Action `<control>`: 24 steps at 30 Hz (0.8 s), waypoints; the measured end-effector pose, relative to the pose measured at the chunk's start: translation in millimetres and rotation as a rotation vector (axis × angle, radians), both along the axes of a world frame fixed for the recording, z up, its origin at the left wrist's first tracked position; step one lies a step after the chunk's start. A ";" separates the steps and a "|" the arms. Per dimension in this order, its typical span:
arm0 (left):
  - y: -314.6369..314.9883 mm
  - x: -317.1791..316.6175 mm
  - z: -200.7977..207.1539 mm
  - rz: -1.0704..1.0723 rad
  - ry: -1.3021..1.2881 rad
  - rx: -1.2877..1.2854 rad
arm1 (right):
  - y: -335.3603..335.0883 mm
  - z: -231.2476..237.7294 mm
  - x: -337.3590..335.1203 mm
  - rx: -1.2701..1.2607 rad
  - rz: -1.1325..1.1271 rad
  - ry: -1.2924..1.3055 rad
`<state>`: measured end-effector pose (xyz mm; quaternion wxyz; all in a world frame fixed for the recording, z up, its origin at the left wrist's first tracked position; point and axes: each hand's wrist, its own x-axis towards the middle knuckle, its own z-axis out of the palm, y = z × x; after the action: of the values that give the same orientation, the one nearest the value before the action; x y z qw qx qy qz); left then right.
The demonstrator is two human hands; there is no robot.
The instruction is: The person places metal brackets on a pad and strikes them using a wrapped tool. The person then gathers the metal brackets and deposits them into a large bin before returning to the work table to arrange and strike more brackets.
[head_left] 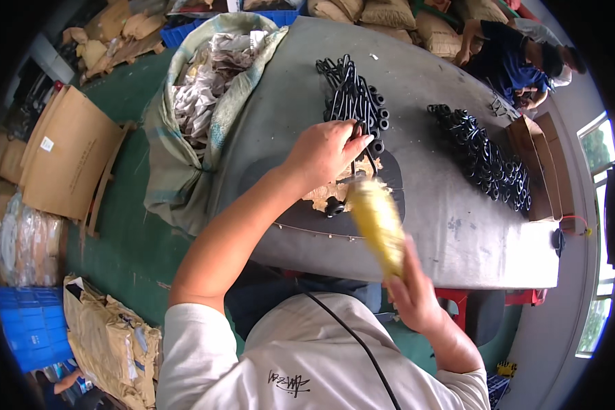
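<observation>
L hand [329, 152] closed, thumb & fingers pinching a bent blk rod [372, 162], which sits over torn brown paper [319, 198] on a dark mat [304, 216], near side of desk [273, 102]. R hand [415, 294] wrapped round a yellow tool [379, 225]; motion blur, can't tell if tool touches rod. Heap of blk rods w/ rings [348, 96] just beyond L hand; 2nd blk pile [482, 156] to the right, beside cardboard box [550, 167]. Big sack [162, 174] crowds desk's left edge. Rod's upper part hidden by L hand; co-worker [509, 61], top right, hard to make out; blue crate [280, 15] cut off.
</observation>
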<state>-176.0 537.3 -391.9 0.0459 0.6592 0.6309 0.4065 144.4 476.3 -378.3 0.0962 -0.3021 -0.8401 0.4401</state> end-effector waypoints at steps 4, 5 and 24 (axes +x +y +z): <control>-9.4 -9.0 -2.0 -0.006 -0.038 0.032 | 18.8 2.9 -18.3 -0.235 0.041 -0.402; -8.9 -9.9 -3.6 0.035 -0.020 0.039 | 22.7 11.2 -4.9 -0.409 0.010 -0.425; 114.0 -34.4 12.2 0.118 -0.484 0.091 | 152.3 -10.3 -175.5 0.676 -0.427 0.044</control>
<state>-210.4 651.3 -379.7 0.1419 0.5061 0.6202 0.5822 -31.0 628.5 -388.6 0.2976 -0.4114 -0.8538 0.1152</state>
